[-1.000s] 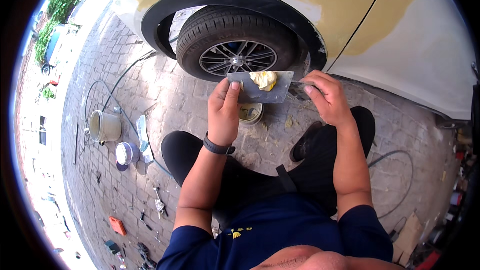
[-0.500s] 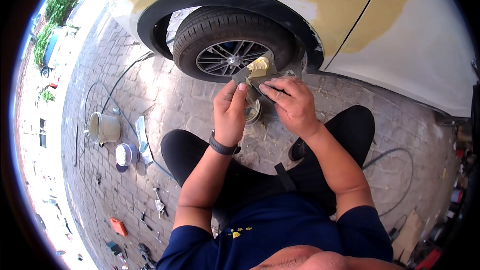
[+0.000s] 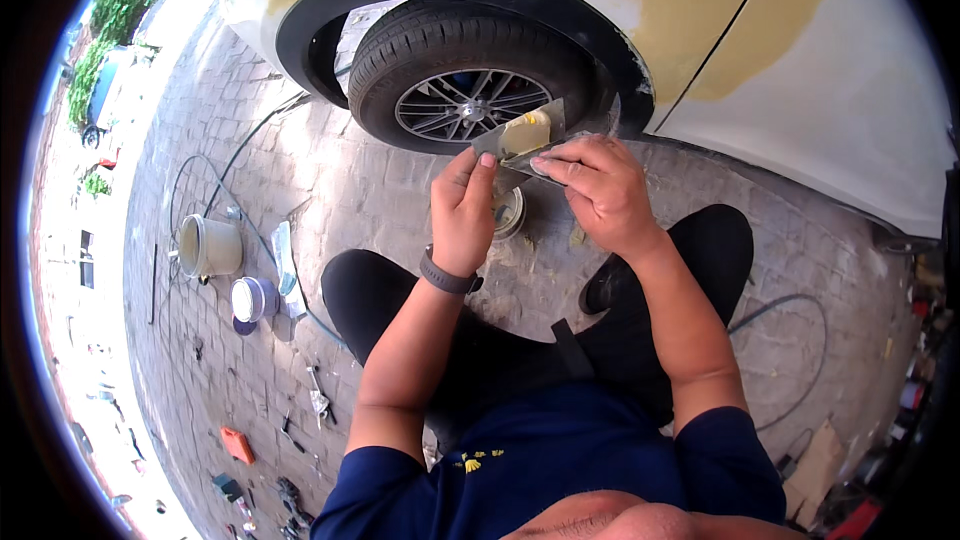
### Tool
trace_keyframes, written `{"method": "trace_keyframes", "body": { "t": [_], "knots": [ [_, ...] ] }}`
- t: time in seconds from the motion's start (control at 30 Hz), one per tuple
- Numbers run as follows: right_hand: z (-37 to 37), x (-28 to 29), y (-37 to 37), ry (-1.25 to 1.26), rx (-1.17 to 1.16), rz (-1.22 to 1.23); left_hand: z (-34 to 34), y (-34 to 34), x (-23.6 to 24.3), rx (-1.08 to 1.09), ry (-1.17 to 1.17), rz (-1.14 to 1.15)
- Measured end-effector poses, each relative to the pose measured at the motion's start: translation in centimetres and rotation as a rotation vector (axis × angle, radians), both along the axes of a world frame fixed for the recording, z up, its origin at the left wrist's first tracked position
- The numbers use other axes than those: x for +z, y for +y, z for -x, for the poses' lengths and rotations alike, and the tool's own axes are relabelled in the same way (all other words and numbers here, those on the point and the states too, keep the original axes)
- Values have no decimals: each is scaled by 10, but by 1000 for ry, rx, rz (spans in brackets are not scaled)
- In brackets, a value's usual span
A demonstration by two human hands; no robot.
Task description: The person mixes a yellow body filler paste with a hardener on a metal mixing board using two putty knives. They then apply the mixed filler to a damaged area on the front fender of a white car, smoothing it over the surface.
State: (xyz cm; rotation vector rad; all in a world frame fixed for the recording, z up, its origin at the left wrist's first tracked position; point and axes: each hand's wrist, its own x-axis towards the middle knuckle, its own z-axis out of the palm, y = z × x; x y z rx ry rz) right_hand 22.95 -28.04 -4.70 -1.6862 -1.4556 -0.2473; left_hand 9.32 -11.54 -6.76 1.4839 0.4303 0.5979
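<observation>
A flat grey metal spreader (image 3: 520,135) carries a soft lump of pale yellow filler (image 3: 527,130) on its upper face; it is held up in front of the car's wheel (image 3: 470,105), above the person's knees. The left hand (image 3: 462,208) rises on a bent forearm, a dark wristband at the wrist, its fingertips pinching the blade's lower left edge. The right hand (image 3: 598,190) is closed around a second thin blade (mostly hidden under the fingers) that meets the spreader's right side. Below them a small round tin (image 3: 508,212) sits on the grey brick paving (image 3: 300,180). The car's panel (image 3: 700,30) shows matte yellow patches on white paint.
</observation>
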Motion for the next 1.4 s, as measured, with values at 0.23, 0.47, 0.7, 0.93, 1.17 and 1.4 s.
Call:
{"method": "trace_keyframes", "body": {
  "t": [0.23, 0.47, 0.7, 0.93, 1.17, 1.4],
  "knots": [
    [-3, -3, 6, 3, -94, -114, -3, -16, 12, 13, -46, -111],
    [-9, 2, 5, -22, -168, -198, -1, -6, -2, 32, 6, -220],
    [-7, 7, 3, -41, -123, -163, -4, -6, -7, 15, -22, -186],
    [-6, 7, 2, -77, -124, -156, -2, -12, 8, 17, -32, -195],
    [-6, 13, -3, -91, -121, -140, 2, -14, 12, -5, -42, -205],
    [-6, 30, -12, -156, -59, -81, 2, -13, 1, -31, -16, -238]
  ]
}}
